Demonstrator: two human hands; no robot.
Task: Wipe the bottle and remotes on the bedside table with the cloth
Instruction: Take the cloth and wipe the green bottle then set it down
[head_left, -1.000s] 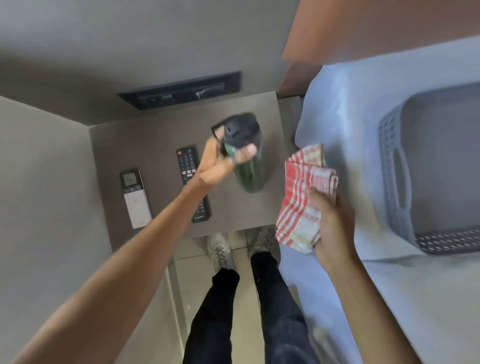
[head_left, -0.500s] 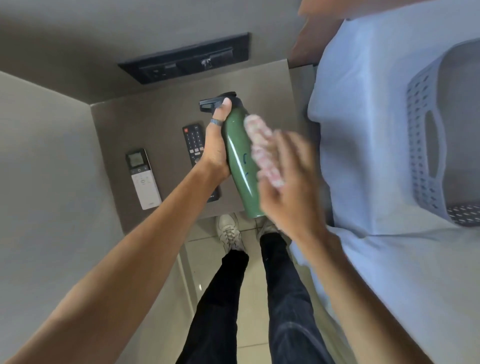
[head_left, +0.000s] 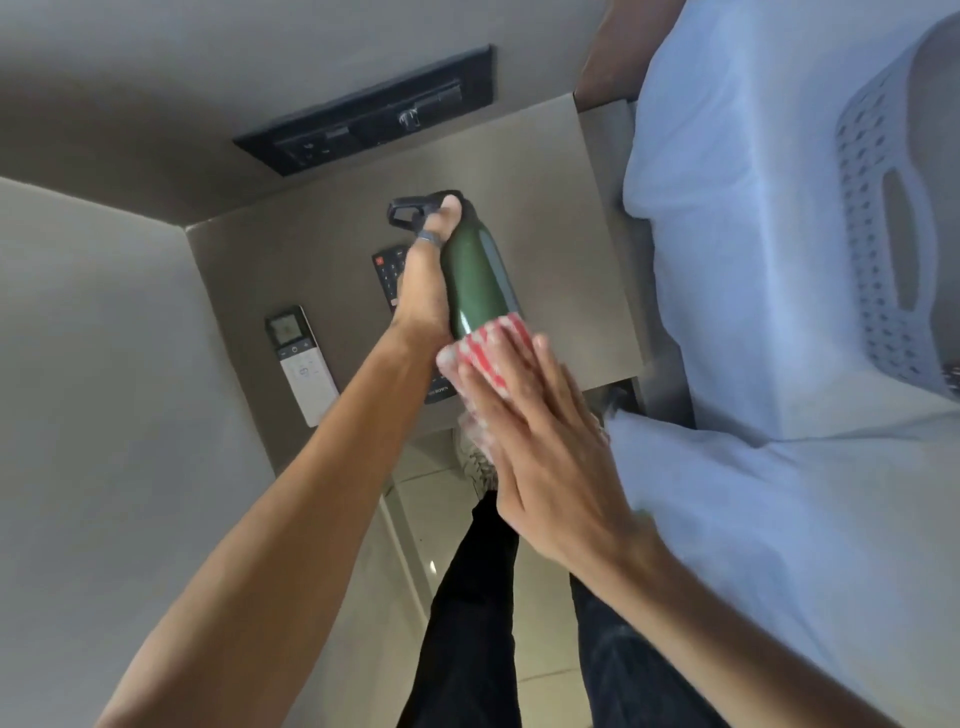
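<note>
My left hand (head_left: 423, 291) grips a dark green bottle (head_left: 475, 275) with a black lid, tilted and held above the bedside table (head_left: 561, 218). My right hand (head_left: 540, 441) presses a red and white checked cloth (head_left: 493, 345) around the bottle's lower end, and the cloth hides the bottle's base. A black remote (head_left: 390, 267) lies on the table, mostly hidden by my left hand and wrist. A white remote (head_left: 301, 361) with a small screen lies near the table's left side.
A black switch panel (head_left: 363, 117) is set in the wall behind the table. A bed with a pale blue sheet (head_left: 737, 260) borders the table's right side, with a grey perforated basket (head_left: 883, 218) on it. My legs and shoes are below.
My right hand with the cloth slid down the bottle from its upper side to its lower end. The bottle stayed tilted in my left hand.
</note>
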